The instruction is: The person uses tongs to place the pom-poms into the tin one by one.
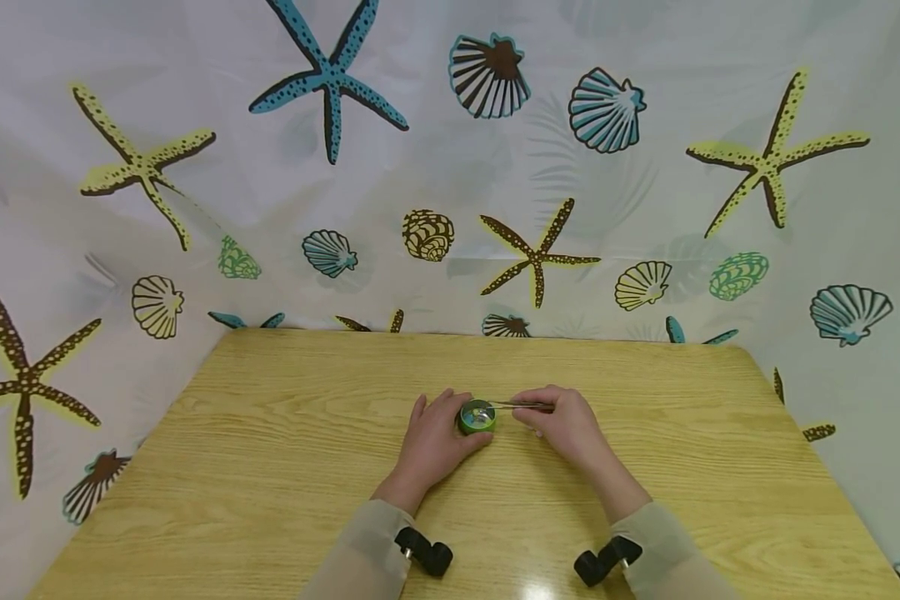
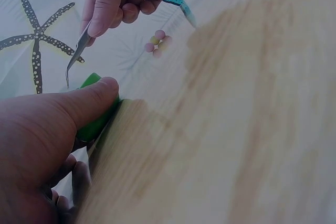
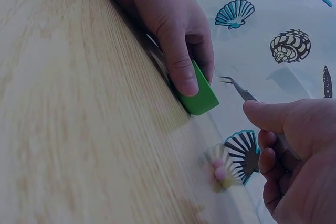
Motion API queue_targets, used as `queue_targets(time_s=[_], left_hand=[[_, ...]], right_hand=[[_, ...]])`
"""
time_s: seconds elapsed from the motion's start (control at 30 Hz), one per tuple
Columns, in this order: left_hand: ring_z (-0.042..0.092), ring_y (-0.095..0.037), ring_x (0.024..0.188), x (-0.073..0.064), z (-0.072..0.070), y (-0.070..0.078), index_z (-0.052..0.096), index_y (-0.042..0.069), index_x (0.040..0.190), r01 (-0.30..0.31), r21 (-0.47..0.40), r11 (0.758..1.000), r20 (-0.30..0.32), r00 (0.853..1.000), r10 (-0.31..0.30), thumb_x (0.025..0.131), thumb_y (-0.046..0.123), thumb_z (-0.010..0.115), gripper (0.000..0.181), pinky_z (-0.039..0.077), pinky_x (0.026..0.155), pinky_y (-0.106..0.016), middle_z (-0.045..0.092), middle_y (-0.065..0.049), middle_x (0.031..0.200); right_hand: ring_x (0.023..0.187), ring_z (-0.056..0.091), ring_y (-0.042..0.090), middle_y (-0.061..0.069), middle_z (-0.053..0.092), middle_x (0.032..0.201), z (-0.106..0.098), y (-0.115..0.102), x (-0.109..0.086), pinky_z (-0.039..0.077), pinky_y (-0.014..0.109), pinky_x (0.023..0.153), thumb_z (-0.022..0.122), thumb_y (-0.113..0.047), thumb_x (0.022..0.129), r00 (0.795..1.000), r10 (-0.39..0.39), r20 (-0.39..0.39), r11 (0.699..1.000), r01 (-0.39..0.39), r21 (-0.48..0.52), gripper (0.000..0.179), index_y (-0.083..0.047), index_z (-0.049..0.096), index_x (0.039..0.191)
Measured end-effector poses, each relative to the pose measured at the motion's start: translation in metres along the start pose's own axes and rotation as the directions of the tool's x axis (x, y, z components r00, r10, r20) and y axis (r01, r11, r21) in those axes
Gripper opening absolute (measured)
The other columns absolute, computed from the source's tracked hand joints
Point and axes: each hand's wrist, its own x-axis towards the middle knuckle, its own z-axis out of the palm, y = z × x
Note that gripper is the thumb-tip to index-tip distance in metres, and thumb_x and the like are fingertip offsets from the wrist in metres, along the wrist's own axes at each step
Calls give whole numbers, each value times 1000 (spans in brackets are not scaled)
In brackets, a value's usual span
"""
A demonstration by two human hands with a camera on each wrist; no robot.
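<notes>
My left hand (image 1: 437, 437) holds a small round green container (image 3: 203, 99) on the wooden table, thumb along the near side and fingers around the far side. From above, its inside looks shiny, with small bluish, yellow and pale bits too small to make out. My right hand (image 1: 566, 425) pinches metal tweezers (image 2: 77, 59) between thumb and fingers. Their fine bent tips stand a little apart in the right wrist view. In the head view the tips reach over the container's opening from the right; whether they touch anything inside cannot be told.
The wooden table (image 1: 285, 400) spreads around both hands. A pale cloth (image 1: 390, 183) printed with starfish and shells rises behind it and at both sides. In the left wrist view, pink and yellow round spots (image 2: 159, 42) show near the table edge; what they are is unclear.
</notes>
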Motion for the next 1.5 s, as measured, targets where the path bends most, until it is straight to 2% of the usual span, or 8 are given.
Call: queue_targets(time_s=[0.3, 0.57, 0.63, 0.97, 1.2, 1.5], left_hand=[[47, -37, 155, 0, 1, 0, 65, 5, 151, -9, 2, 1000, -7, 1000, 9, 96, 43, 89, 70, 15, 134, -63, 64, -17, 154], [47, -37, 156, 0, 2, -1, 65, 5, 151, -4, 9, 1000, -7, 1000, 4, 96, 44, 89, 71, 15, 134, -63, 64, -17, 154], [47, -37, 155, 0, 2, -1, 65, 6, 151, -2, 9, 1000, -7, 1000, 2, 96, 44, 89, 71, 15, 134, -63, 64, -17, 154], [46, -37, 156, 1, 3, -3, 64, 6, 152, 9, 12, 1000, -1, 1000, -9, 95, 43, 90, 72, 13, 135, -61, 64, -17, 155], [46, -36, 156, 0, 3, -3, 64, 5, 152, 6, 8, 1000, -3, 1000, -6, 95, 42, 90, 73, 14, 135, -61, 64, -16, 154], [47, -36, 156, 1, 4, -2, 64, 6, 152, 9, 10, 1000, -3, 1000, -9, 95, 43, 90, 73, 14, 135, -61, 64, -16, 155]], right_hand=[[86, 70, 17, 2, 76, 109, -2, 0, -1, 58, 28, 69, 83, -17, 102, 1000, 6, -8, 1000, -6, 14, 16, -14, 87, 117], [109, 73, 21, 2, 78, 120, -10, 0, -5, 61, 39, 91, 83, -19, 102, 999, 1, -33, 1000, -1, -16, 19, -17, 87, 120], [112, 72, 22, 2, 78, 121, -14, 2, -6, 61, 41, 94, 83, -19, 102, 999, 8, -41, 1000, -8, -17, 19, -18, 87, 120], [117, 70, 26, 6, 77, 127, -33, 9, -13, 57, 34, 86, 82, -22, 104, 997, 42, -61, 999, -43, -16, 21, -17, 86, 124], [119, 70, 29, 9, 76, 130, -45, 19, -18, 59, 34, 87, 82, -22, 104, 997, 46, -62, 999, -46, 5, 24, -13, 85, 125], [123, 69, 30, 11, 75, 135, -59, 32, -24, 61, 36, 92, 81, -25, 105, 995, 70, -68, 997, -72, -36, 26, -14, 84, 128]])
